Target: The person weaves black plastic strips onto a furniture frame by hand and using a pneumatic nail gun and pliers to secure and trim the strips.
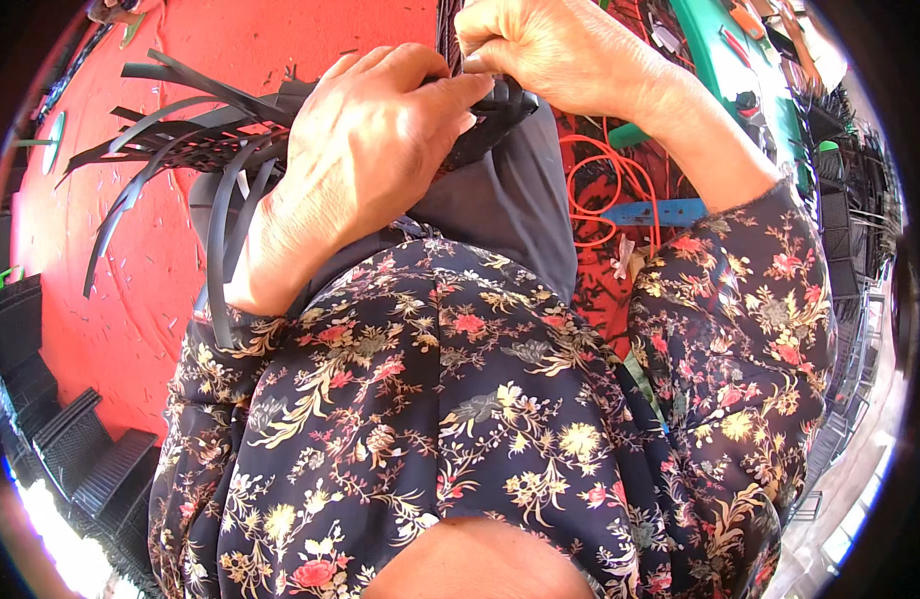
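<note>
A piece of black woven strip work [470, 140] rests on my lap, on dark trousers. Long loose black plastic strips [195, 110] fan out from it to the left, some curling down past my wrist. My left hand [375, 145] is closed over the piece, back of the hand up, thumb and forefinger reaching right to its edge. Right beside that thumb, my right hand [540, 50] is closed in a pinch at the edge of the weave. Whatever lies between its fingertips is hidden.
Red sheeting [110, 339] strewn with black scraps covers the ground. An orange hose [629, 175] lies coiled at my right, by a flat blue piece [659, 213]. A green bench [704, 50] stands far right. Black woven panels [90, 449] are stacked at the lower left.
</note>
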A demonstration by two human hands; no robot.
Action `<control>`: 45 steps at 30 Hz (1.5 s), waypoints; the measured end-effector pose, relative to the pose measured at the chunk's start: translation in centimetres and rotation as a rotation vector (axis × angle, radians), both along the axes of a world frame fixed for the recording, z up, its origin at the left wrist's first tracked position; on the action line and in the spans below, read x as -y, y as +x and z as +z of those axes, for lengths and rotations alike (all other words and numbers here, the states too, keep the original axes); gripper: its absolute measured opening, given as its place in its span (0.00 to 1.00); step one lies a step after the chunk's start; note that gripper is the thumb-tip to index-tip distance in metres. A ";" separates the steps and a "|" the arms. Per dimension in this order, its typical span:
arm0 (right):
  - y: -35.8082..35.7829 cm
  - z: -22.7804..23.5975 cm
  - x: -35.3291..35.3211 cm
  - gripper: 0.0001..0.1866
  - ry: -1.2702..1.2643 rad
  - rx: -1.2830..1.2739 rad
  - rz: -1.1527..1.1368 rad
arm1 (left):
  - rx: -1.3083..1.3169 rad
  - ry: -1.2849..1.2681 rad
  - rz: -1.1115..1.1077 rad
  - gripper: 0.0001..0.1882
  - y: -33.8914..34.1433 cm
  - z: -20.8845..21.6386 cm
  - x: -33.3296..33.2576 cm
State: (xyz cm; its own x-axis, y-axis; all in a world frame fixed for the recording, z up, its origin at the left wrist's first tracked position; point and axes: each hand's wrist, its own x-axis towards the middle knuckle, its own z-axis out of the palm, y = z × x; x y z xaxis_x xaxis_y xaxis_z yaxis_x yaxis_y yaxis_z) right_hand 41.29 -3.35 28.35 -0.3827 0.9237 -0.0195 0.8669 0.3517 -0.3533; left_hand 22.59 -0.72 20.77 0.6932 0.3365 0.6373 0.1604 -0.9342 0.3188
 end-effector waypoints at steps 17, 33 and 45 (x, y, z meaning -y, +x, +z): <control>1.5 -4.7 6.7 0.13 0.481 -0.545 -0.518 | 0.100 -0.170 -0.035 0.09 0.6 0.2 -0.8; -2.1 -8.8 9.3 0.14 0.471 -0.843 -0.535 | -0.018 -0.349 -0.131 0.09 0.0 1.2 -1.3; -2.1 -9.4 10.2 0.15 0.434 -0.908 -0.634 | -0.135 -0.366 -0.169 0.10 -0.2 1.7 -2.2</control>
State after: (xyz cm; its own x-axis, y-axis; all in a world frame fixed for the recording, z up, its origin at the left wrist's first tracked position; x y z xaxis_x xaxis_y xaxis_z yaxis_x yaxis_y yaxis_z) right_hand 39.18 -13.59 18.99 0.4326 0.8158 0.3839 0.4230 0.1924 -0.8855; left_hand 22.43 1.48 22.50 0.8269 0.3981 0.3971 0.0775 -0.7802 0.6207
